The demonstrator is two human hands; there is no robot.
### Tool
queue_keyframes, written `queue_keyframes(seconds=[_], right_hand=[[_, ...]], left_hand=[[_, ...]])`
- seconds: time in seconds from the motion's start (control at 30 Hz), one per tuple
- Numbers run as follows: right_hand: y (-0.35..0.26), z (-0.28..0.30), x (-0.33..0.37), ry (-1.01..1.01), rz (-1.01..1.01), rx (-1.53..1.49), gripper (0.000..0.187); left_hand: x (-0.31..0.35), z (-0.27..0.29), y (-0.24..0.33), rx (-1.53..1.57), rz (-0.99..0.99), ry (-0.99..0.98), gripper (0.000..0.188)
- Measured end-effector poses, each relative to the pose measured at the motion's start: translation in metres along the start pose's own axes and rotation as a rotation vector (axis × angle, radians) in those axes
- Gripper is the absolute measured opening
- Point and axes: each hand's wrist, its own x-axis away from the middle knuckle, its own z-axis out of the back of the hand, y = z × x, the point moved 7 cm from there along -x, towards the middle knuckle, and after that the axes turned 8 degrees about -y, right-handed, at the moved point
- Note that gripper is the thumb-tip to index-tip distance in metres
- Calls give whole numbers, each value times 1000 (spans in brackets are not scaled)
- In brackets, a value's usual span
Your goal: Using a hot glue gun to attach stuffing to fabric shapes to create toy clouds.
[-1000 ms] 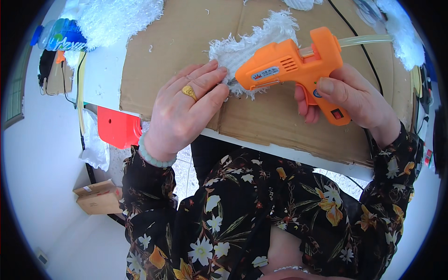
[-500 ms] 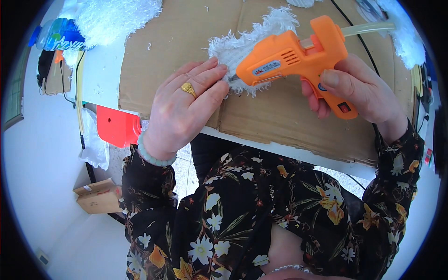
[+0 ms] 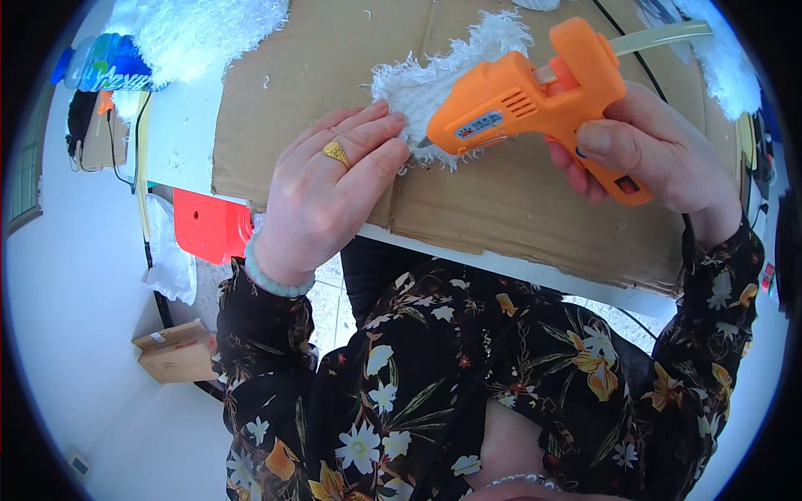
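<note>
My right hand [image 3: 639,142] is wrapped round the handle of an orange hot glue gun [image 3: 493,96], with the thumb on its near side. A translucent glue stick [image 3: 660,37] sticks out of the gun's back end. The nozzle points left and down at the near edge of a white, fringed piece of cloth [image 3: 418,88], close to my left fingertips. My left hand [image 3: 334,171] has its fingers closed together on that edge, holding the cloth on the cardboard; its thumb cannot be made out.
A brown cardboard sheet [image 3: 535,209] covers the white table [image 3: 188,125]. Fluffy white material [image 3: 205,33] lies at the far left beside a blue-labelled bottle [image 3: 109,63]. A black cable [image 3: 618,29] runs past the glue gun. Below the table's left side are a red stool [image 3: 209,225] and a cardboard box [image 3: 177,351].
The glue gun has shifted slightly to the right with my right hand, and its nozzle has slid a little along the cloth's edge, away from my left fingertips. My left hand stays almost still.
</note>
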Motion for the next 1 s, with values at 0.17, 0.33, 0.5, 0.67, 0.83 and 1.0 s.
queue_keyframes(seconds=[0.17,0.33,0.5,0.67,0.83,1.0], right_hand=[[-1,8,13,78,-37,1,58],[-1,17,32,305,188,-101,43],[22,19,59,382,231,-164,51],[54,19,79,572,345,-278,67],[74,12,90,601,409,-258,62],[80,-3,87,613,512,-378,54]], left_hand=[[-7,0,-1,-4,27,38,20],[-13,2,-6,-46,108,29,18],[-19,0,-16,-76,288,-90,15],[-18,-2,-55,327,406,15,16],[-19,-5,-57,366,439,-42,23],[-27,-7,-51,-13,337,-147,29]])
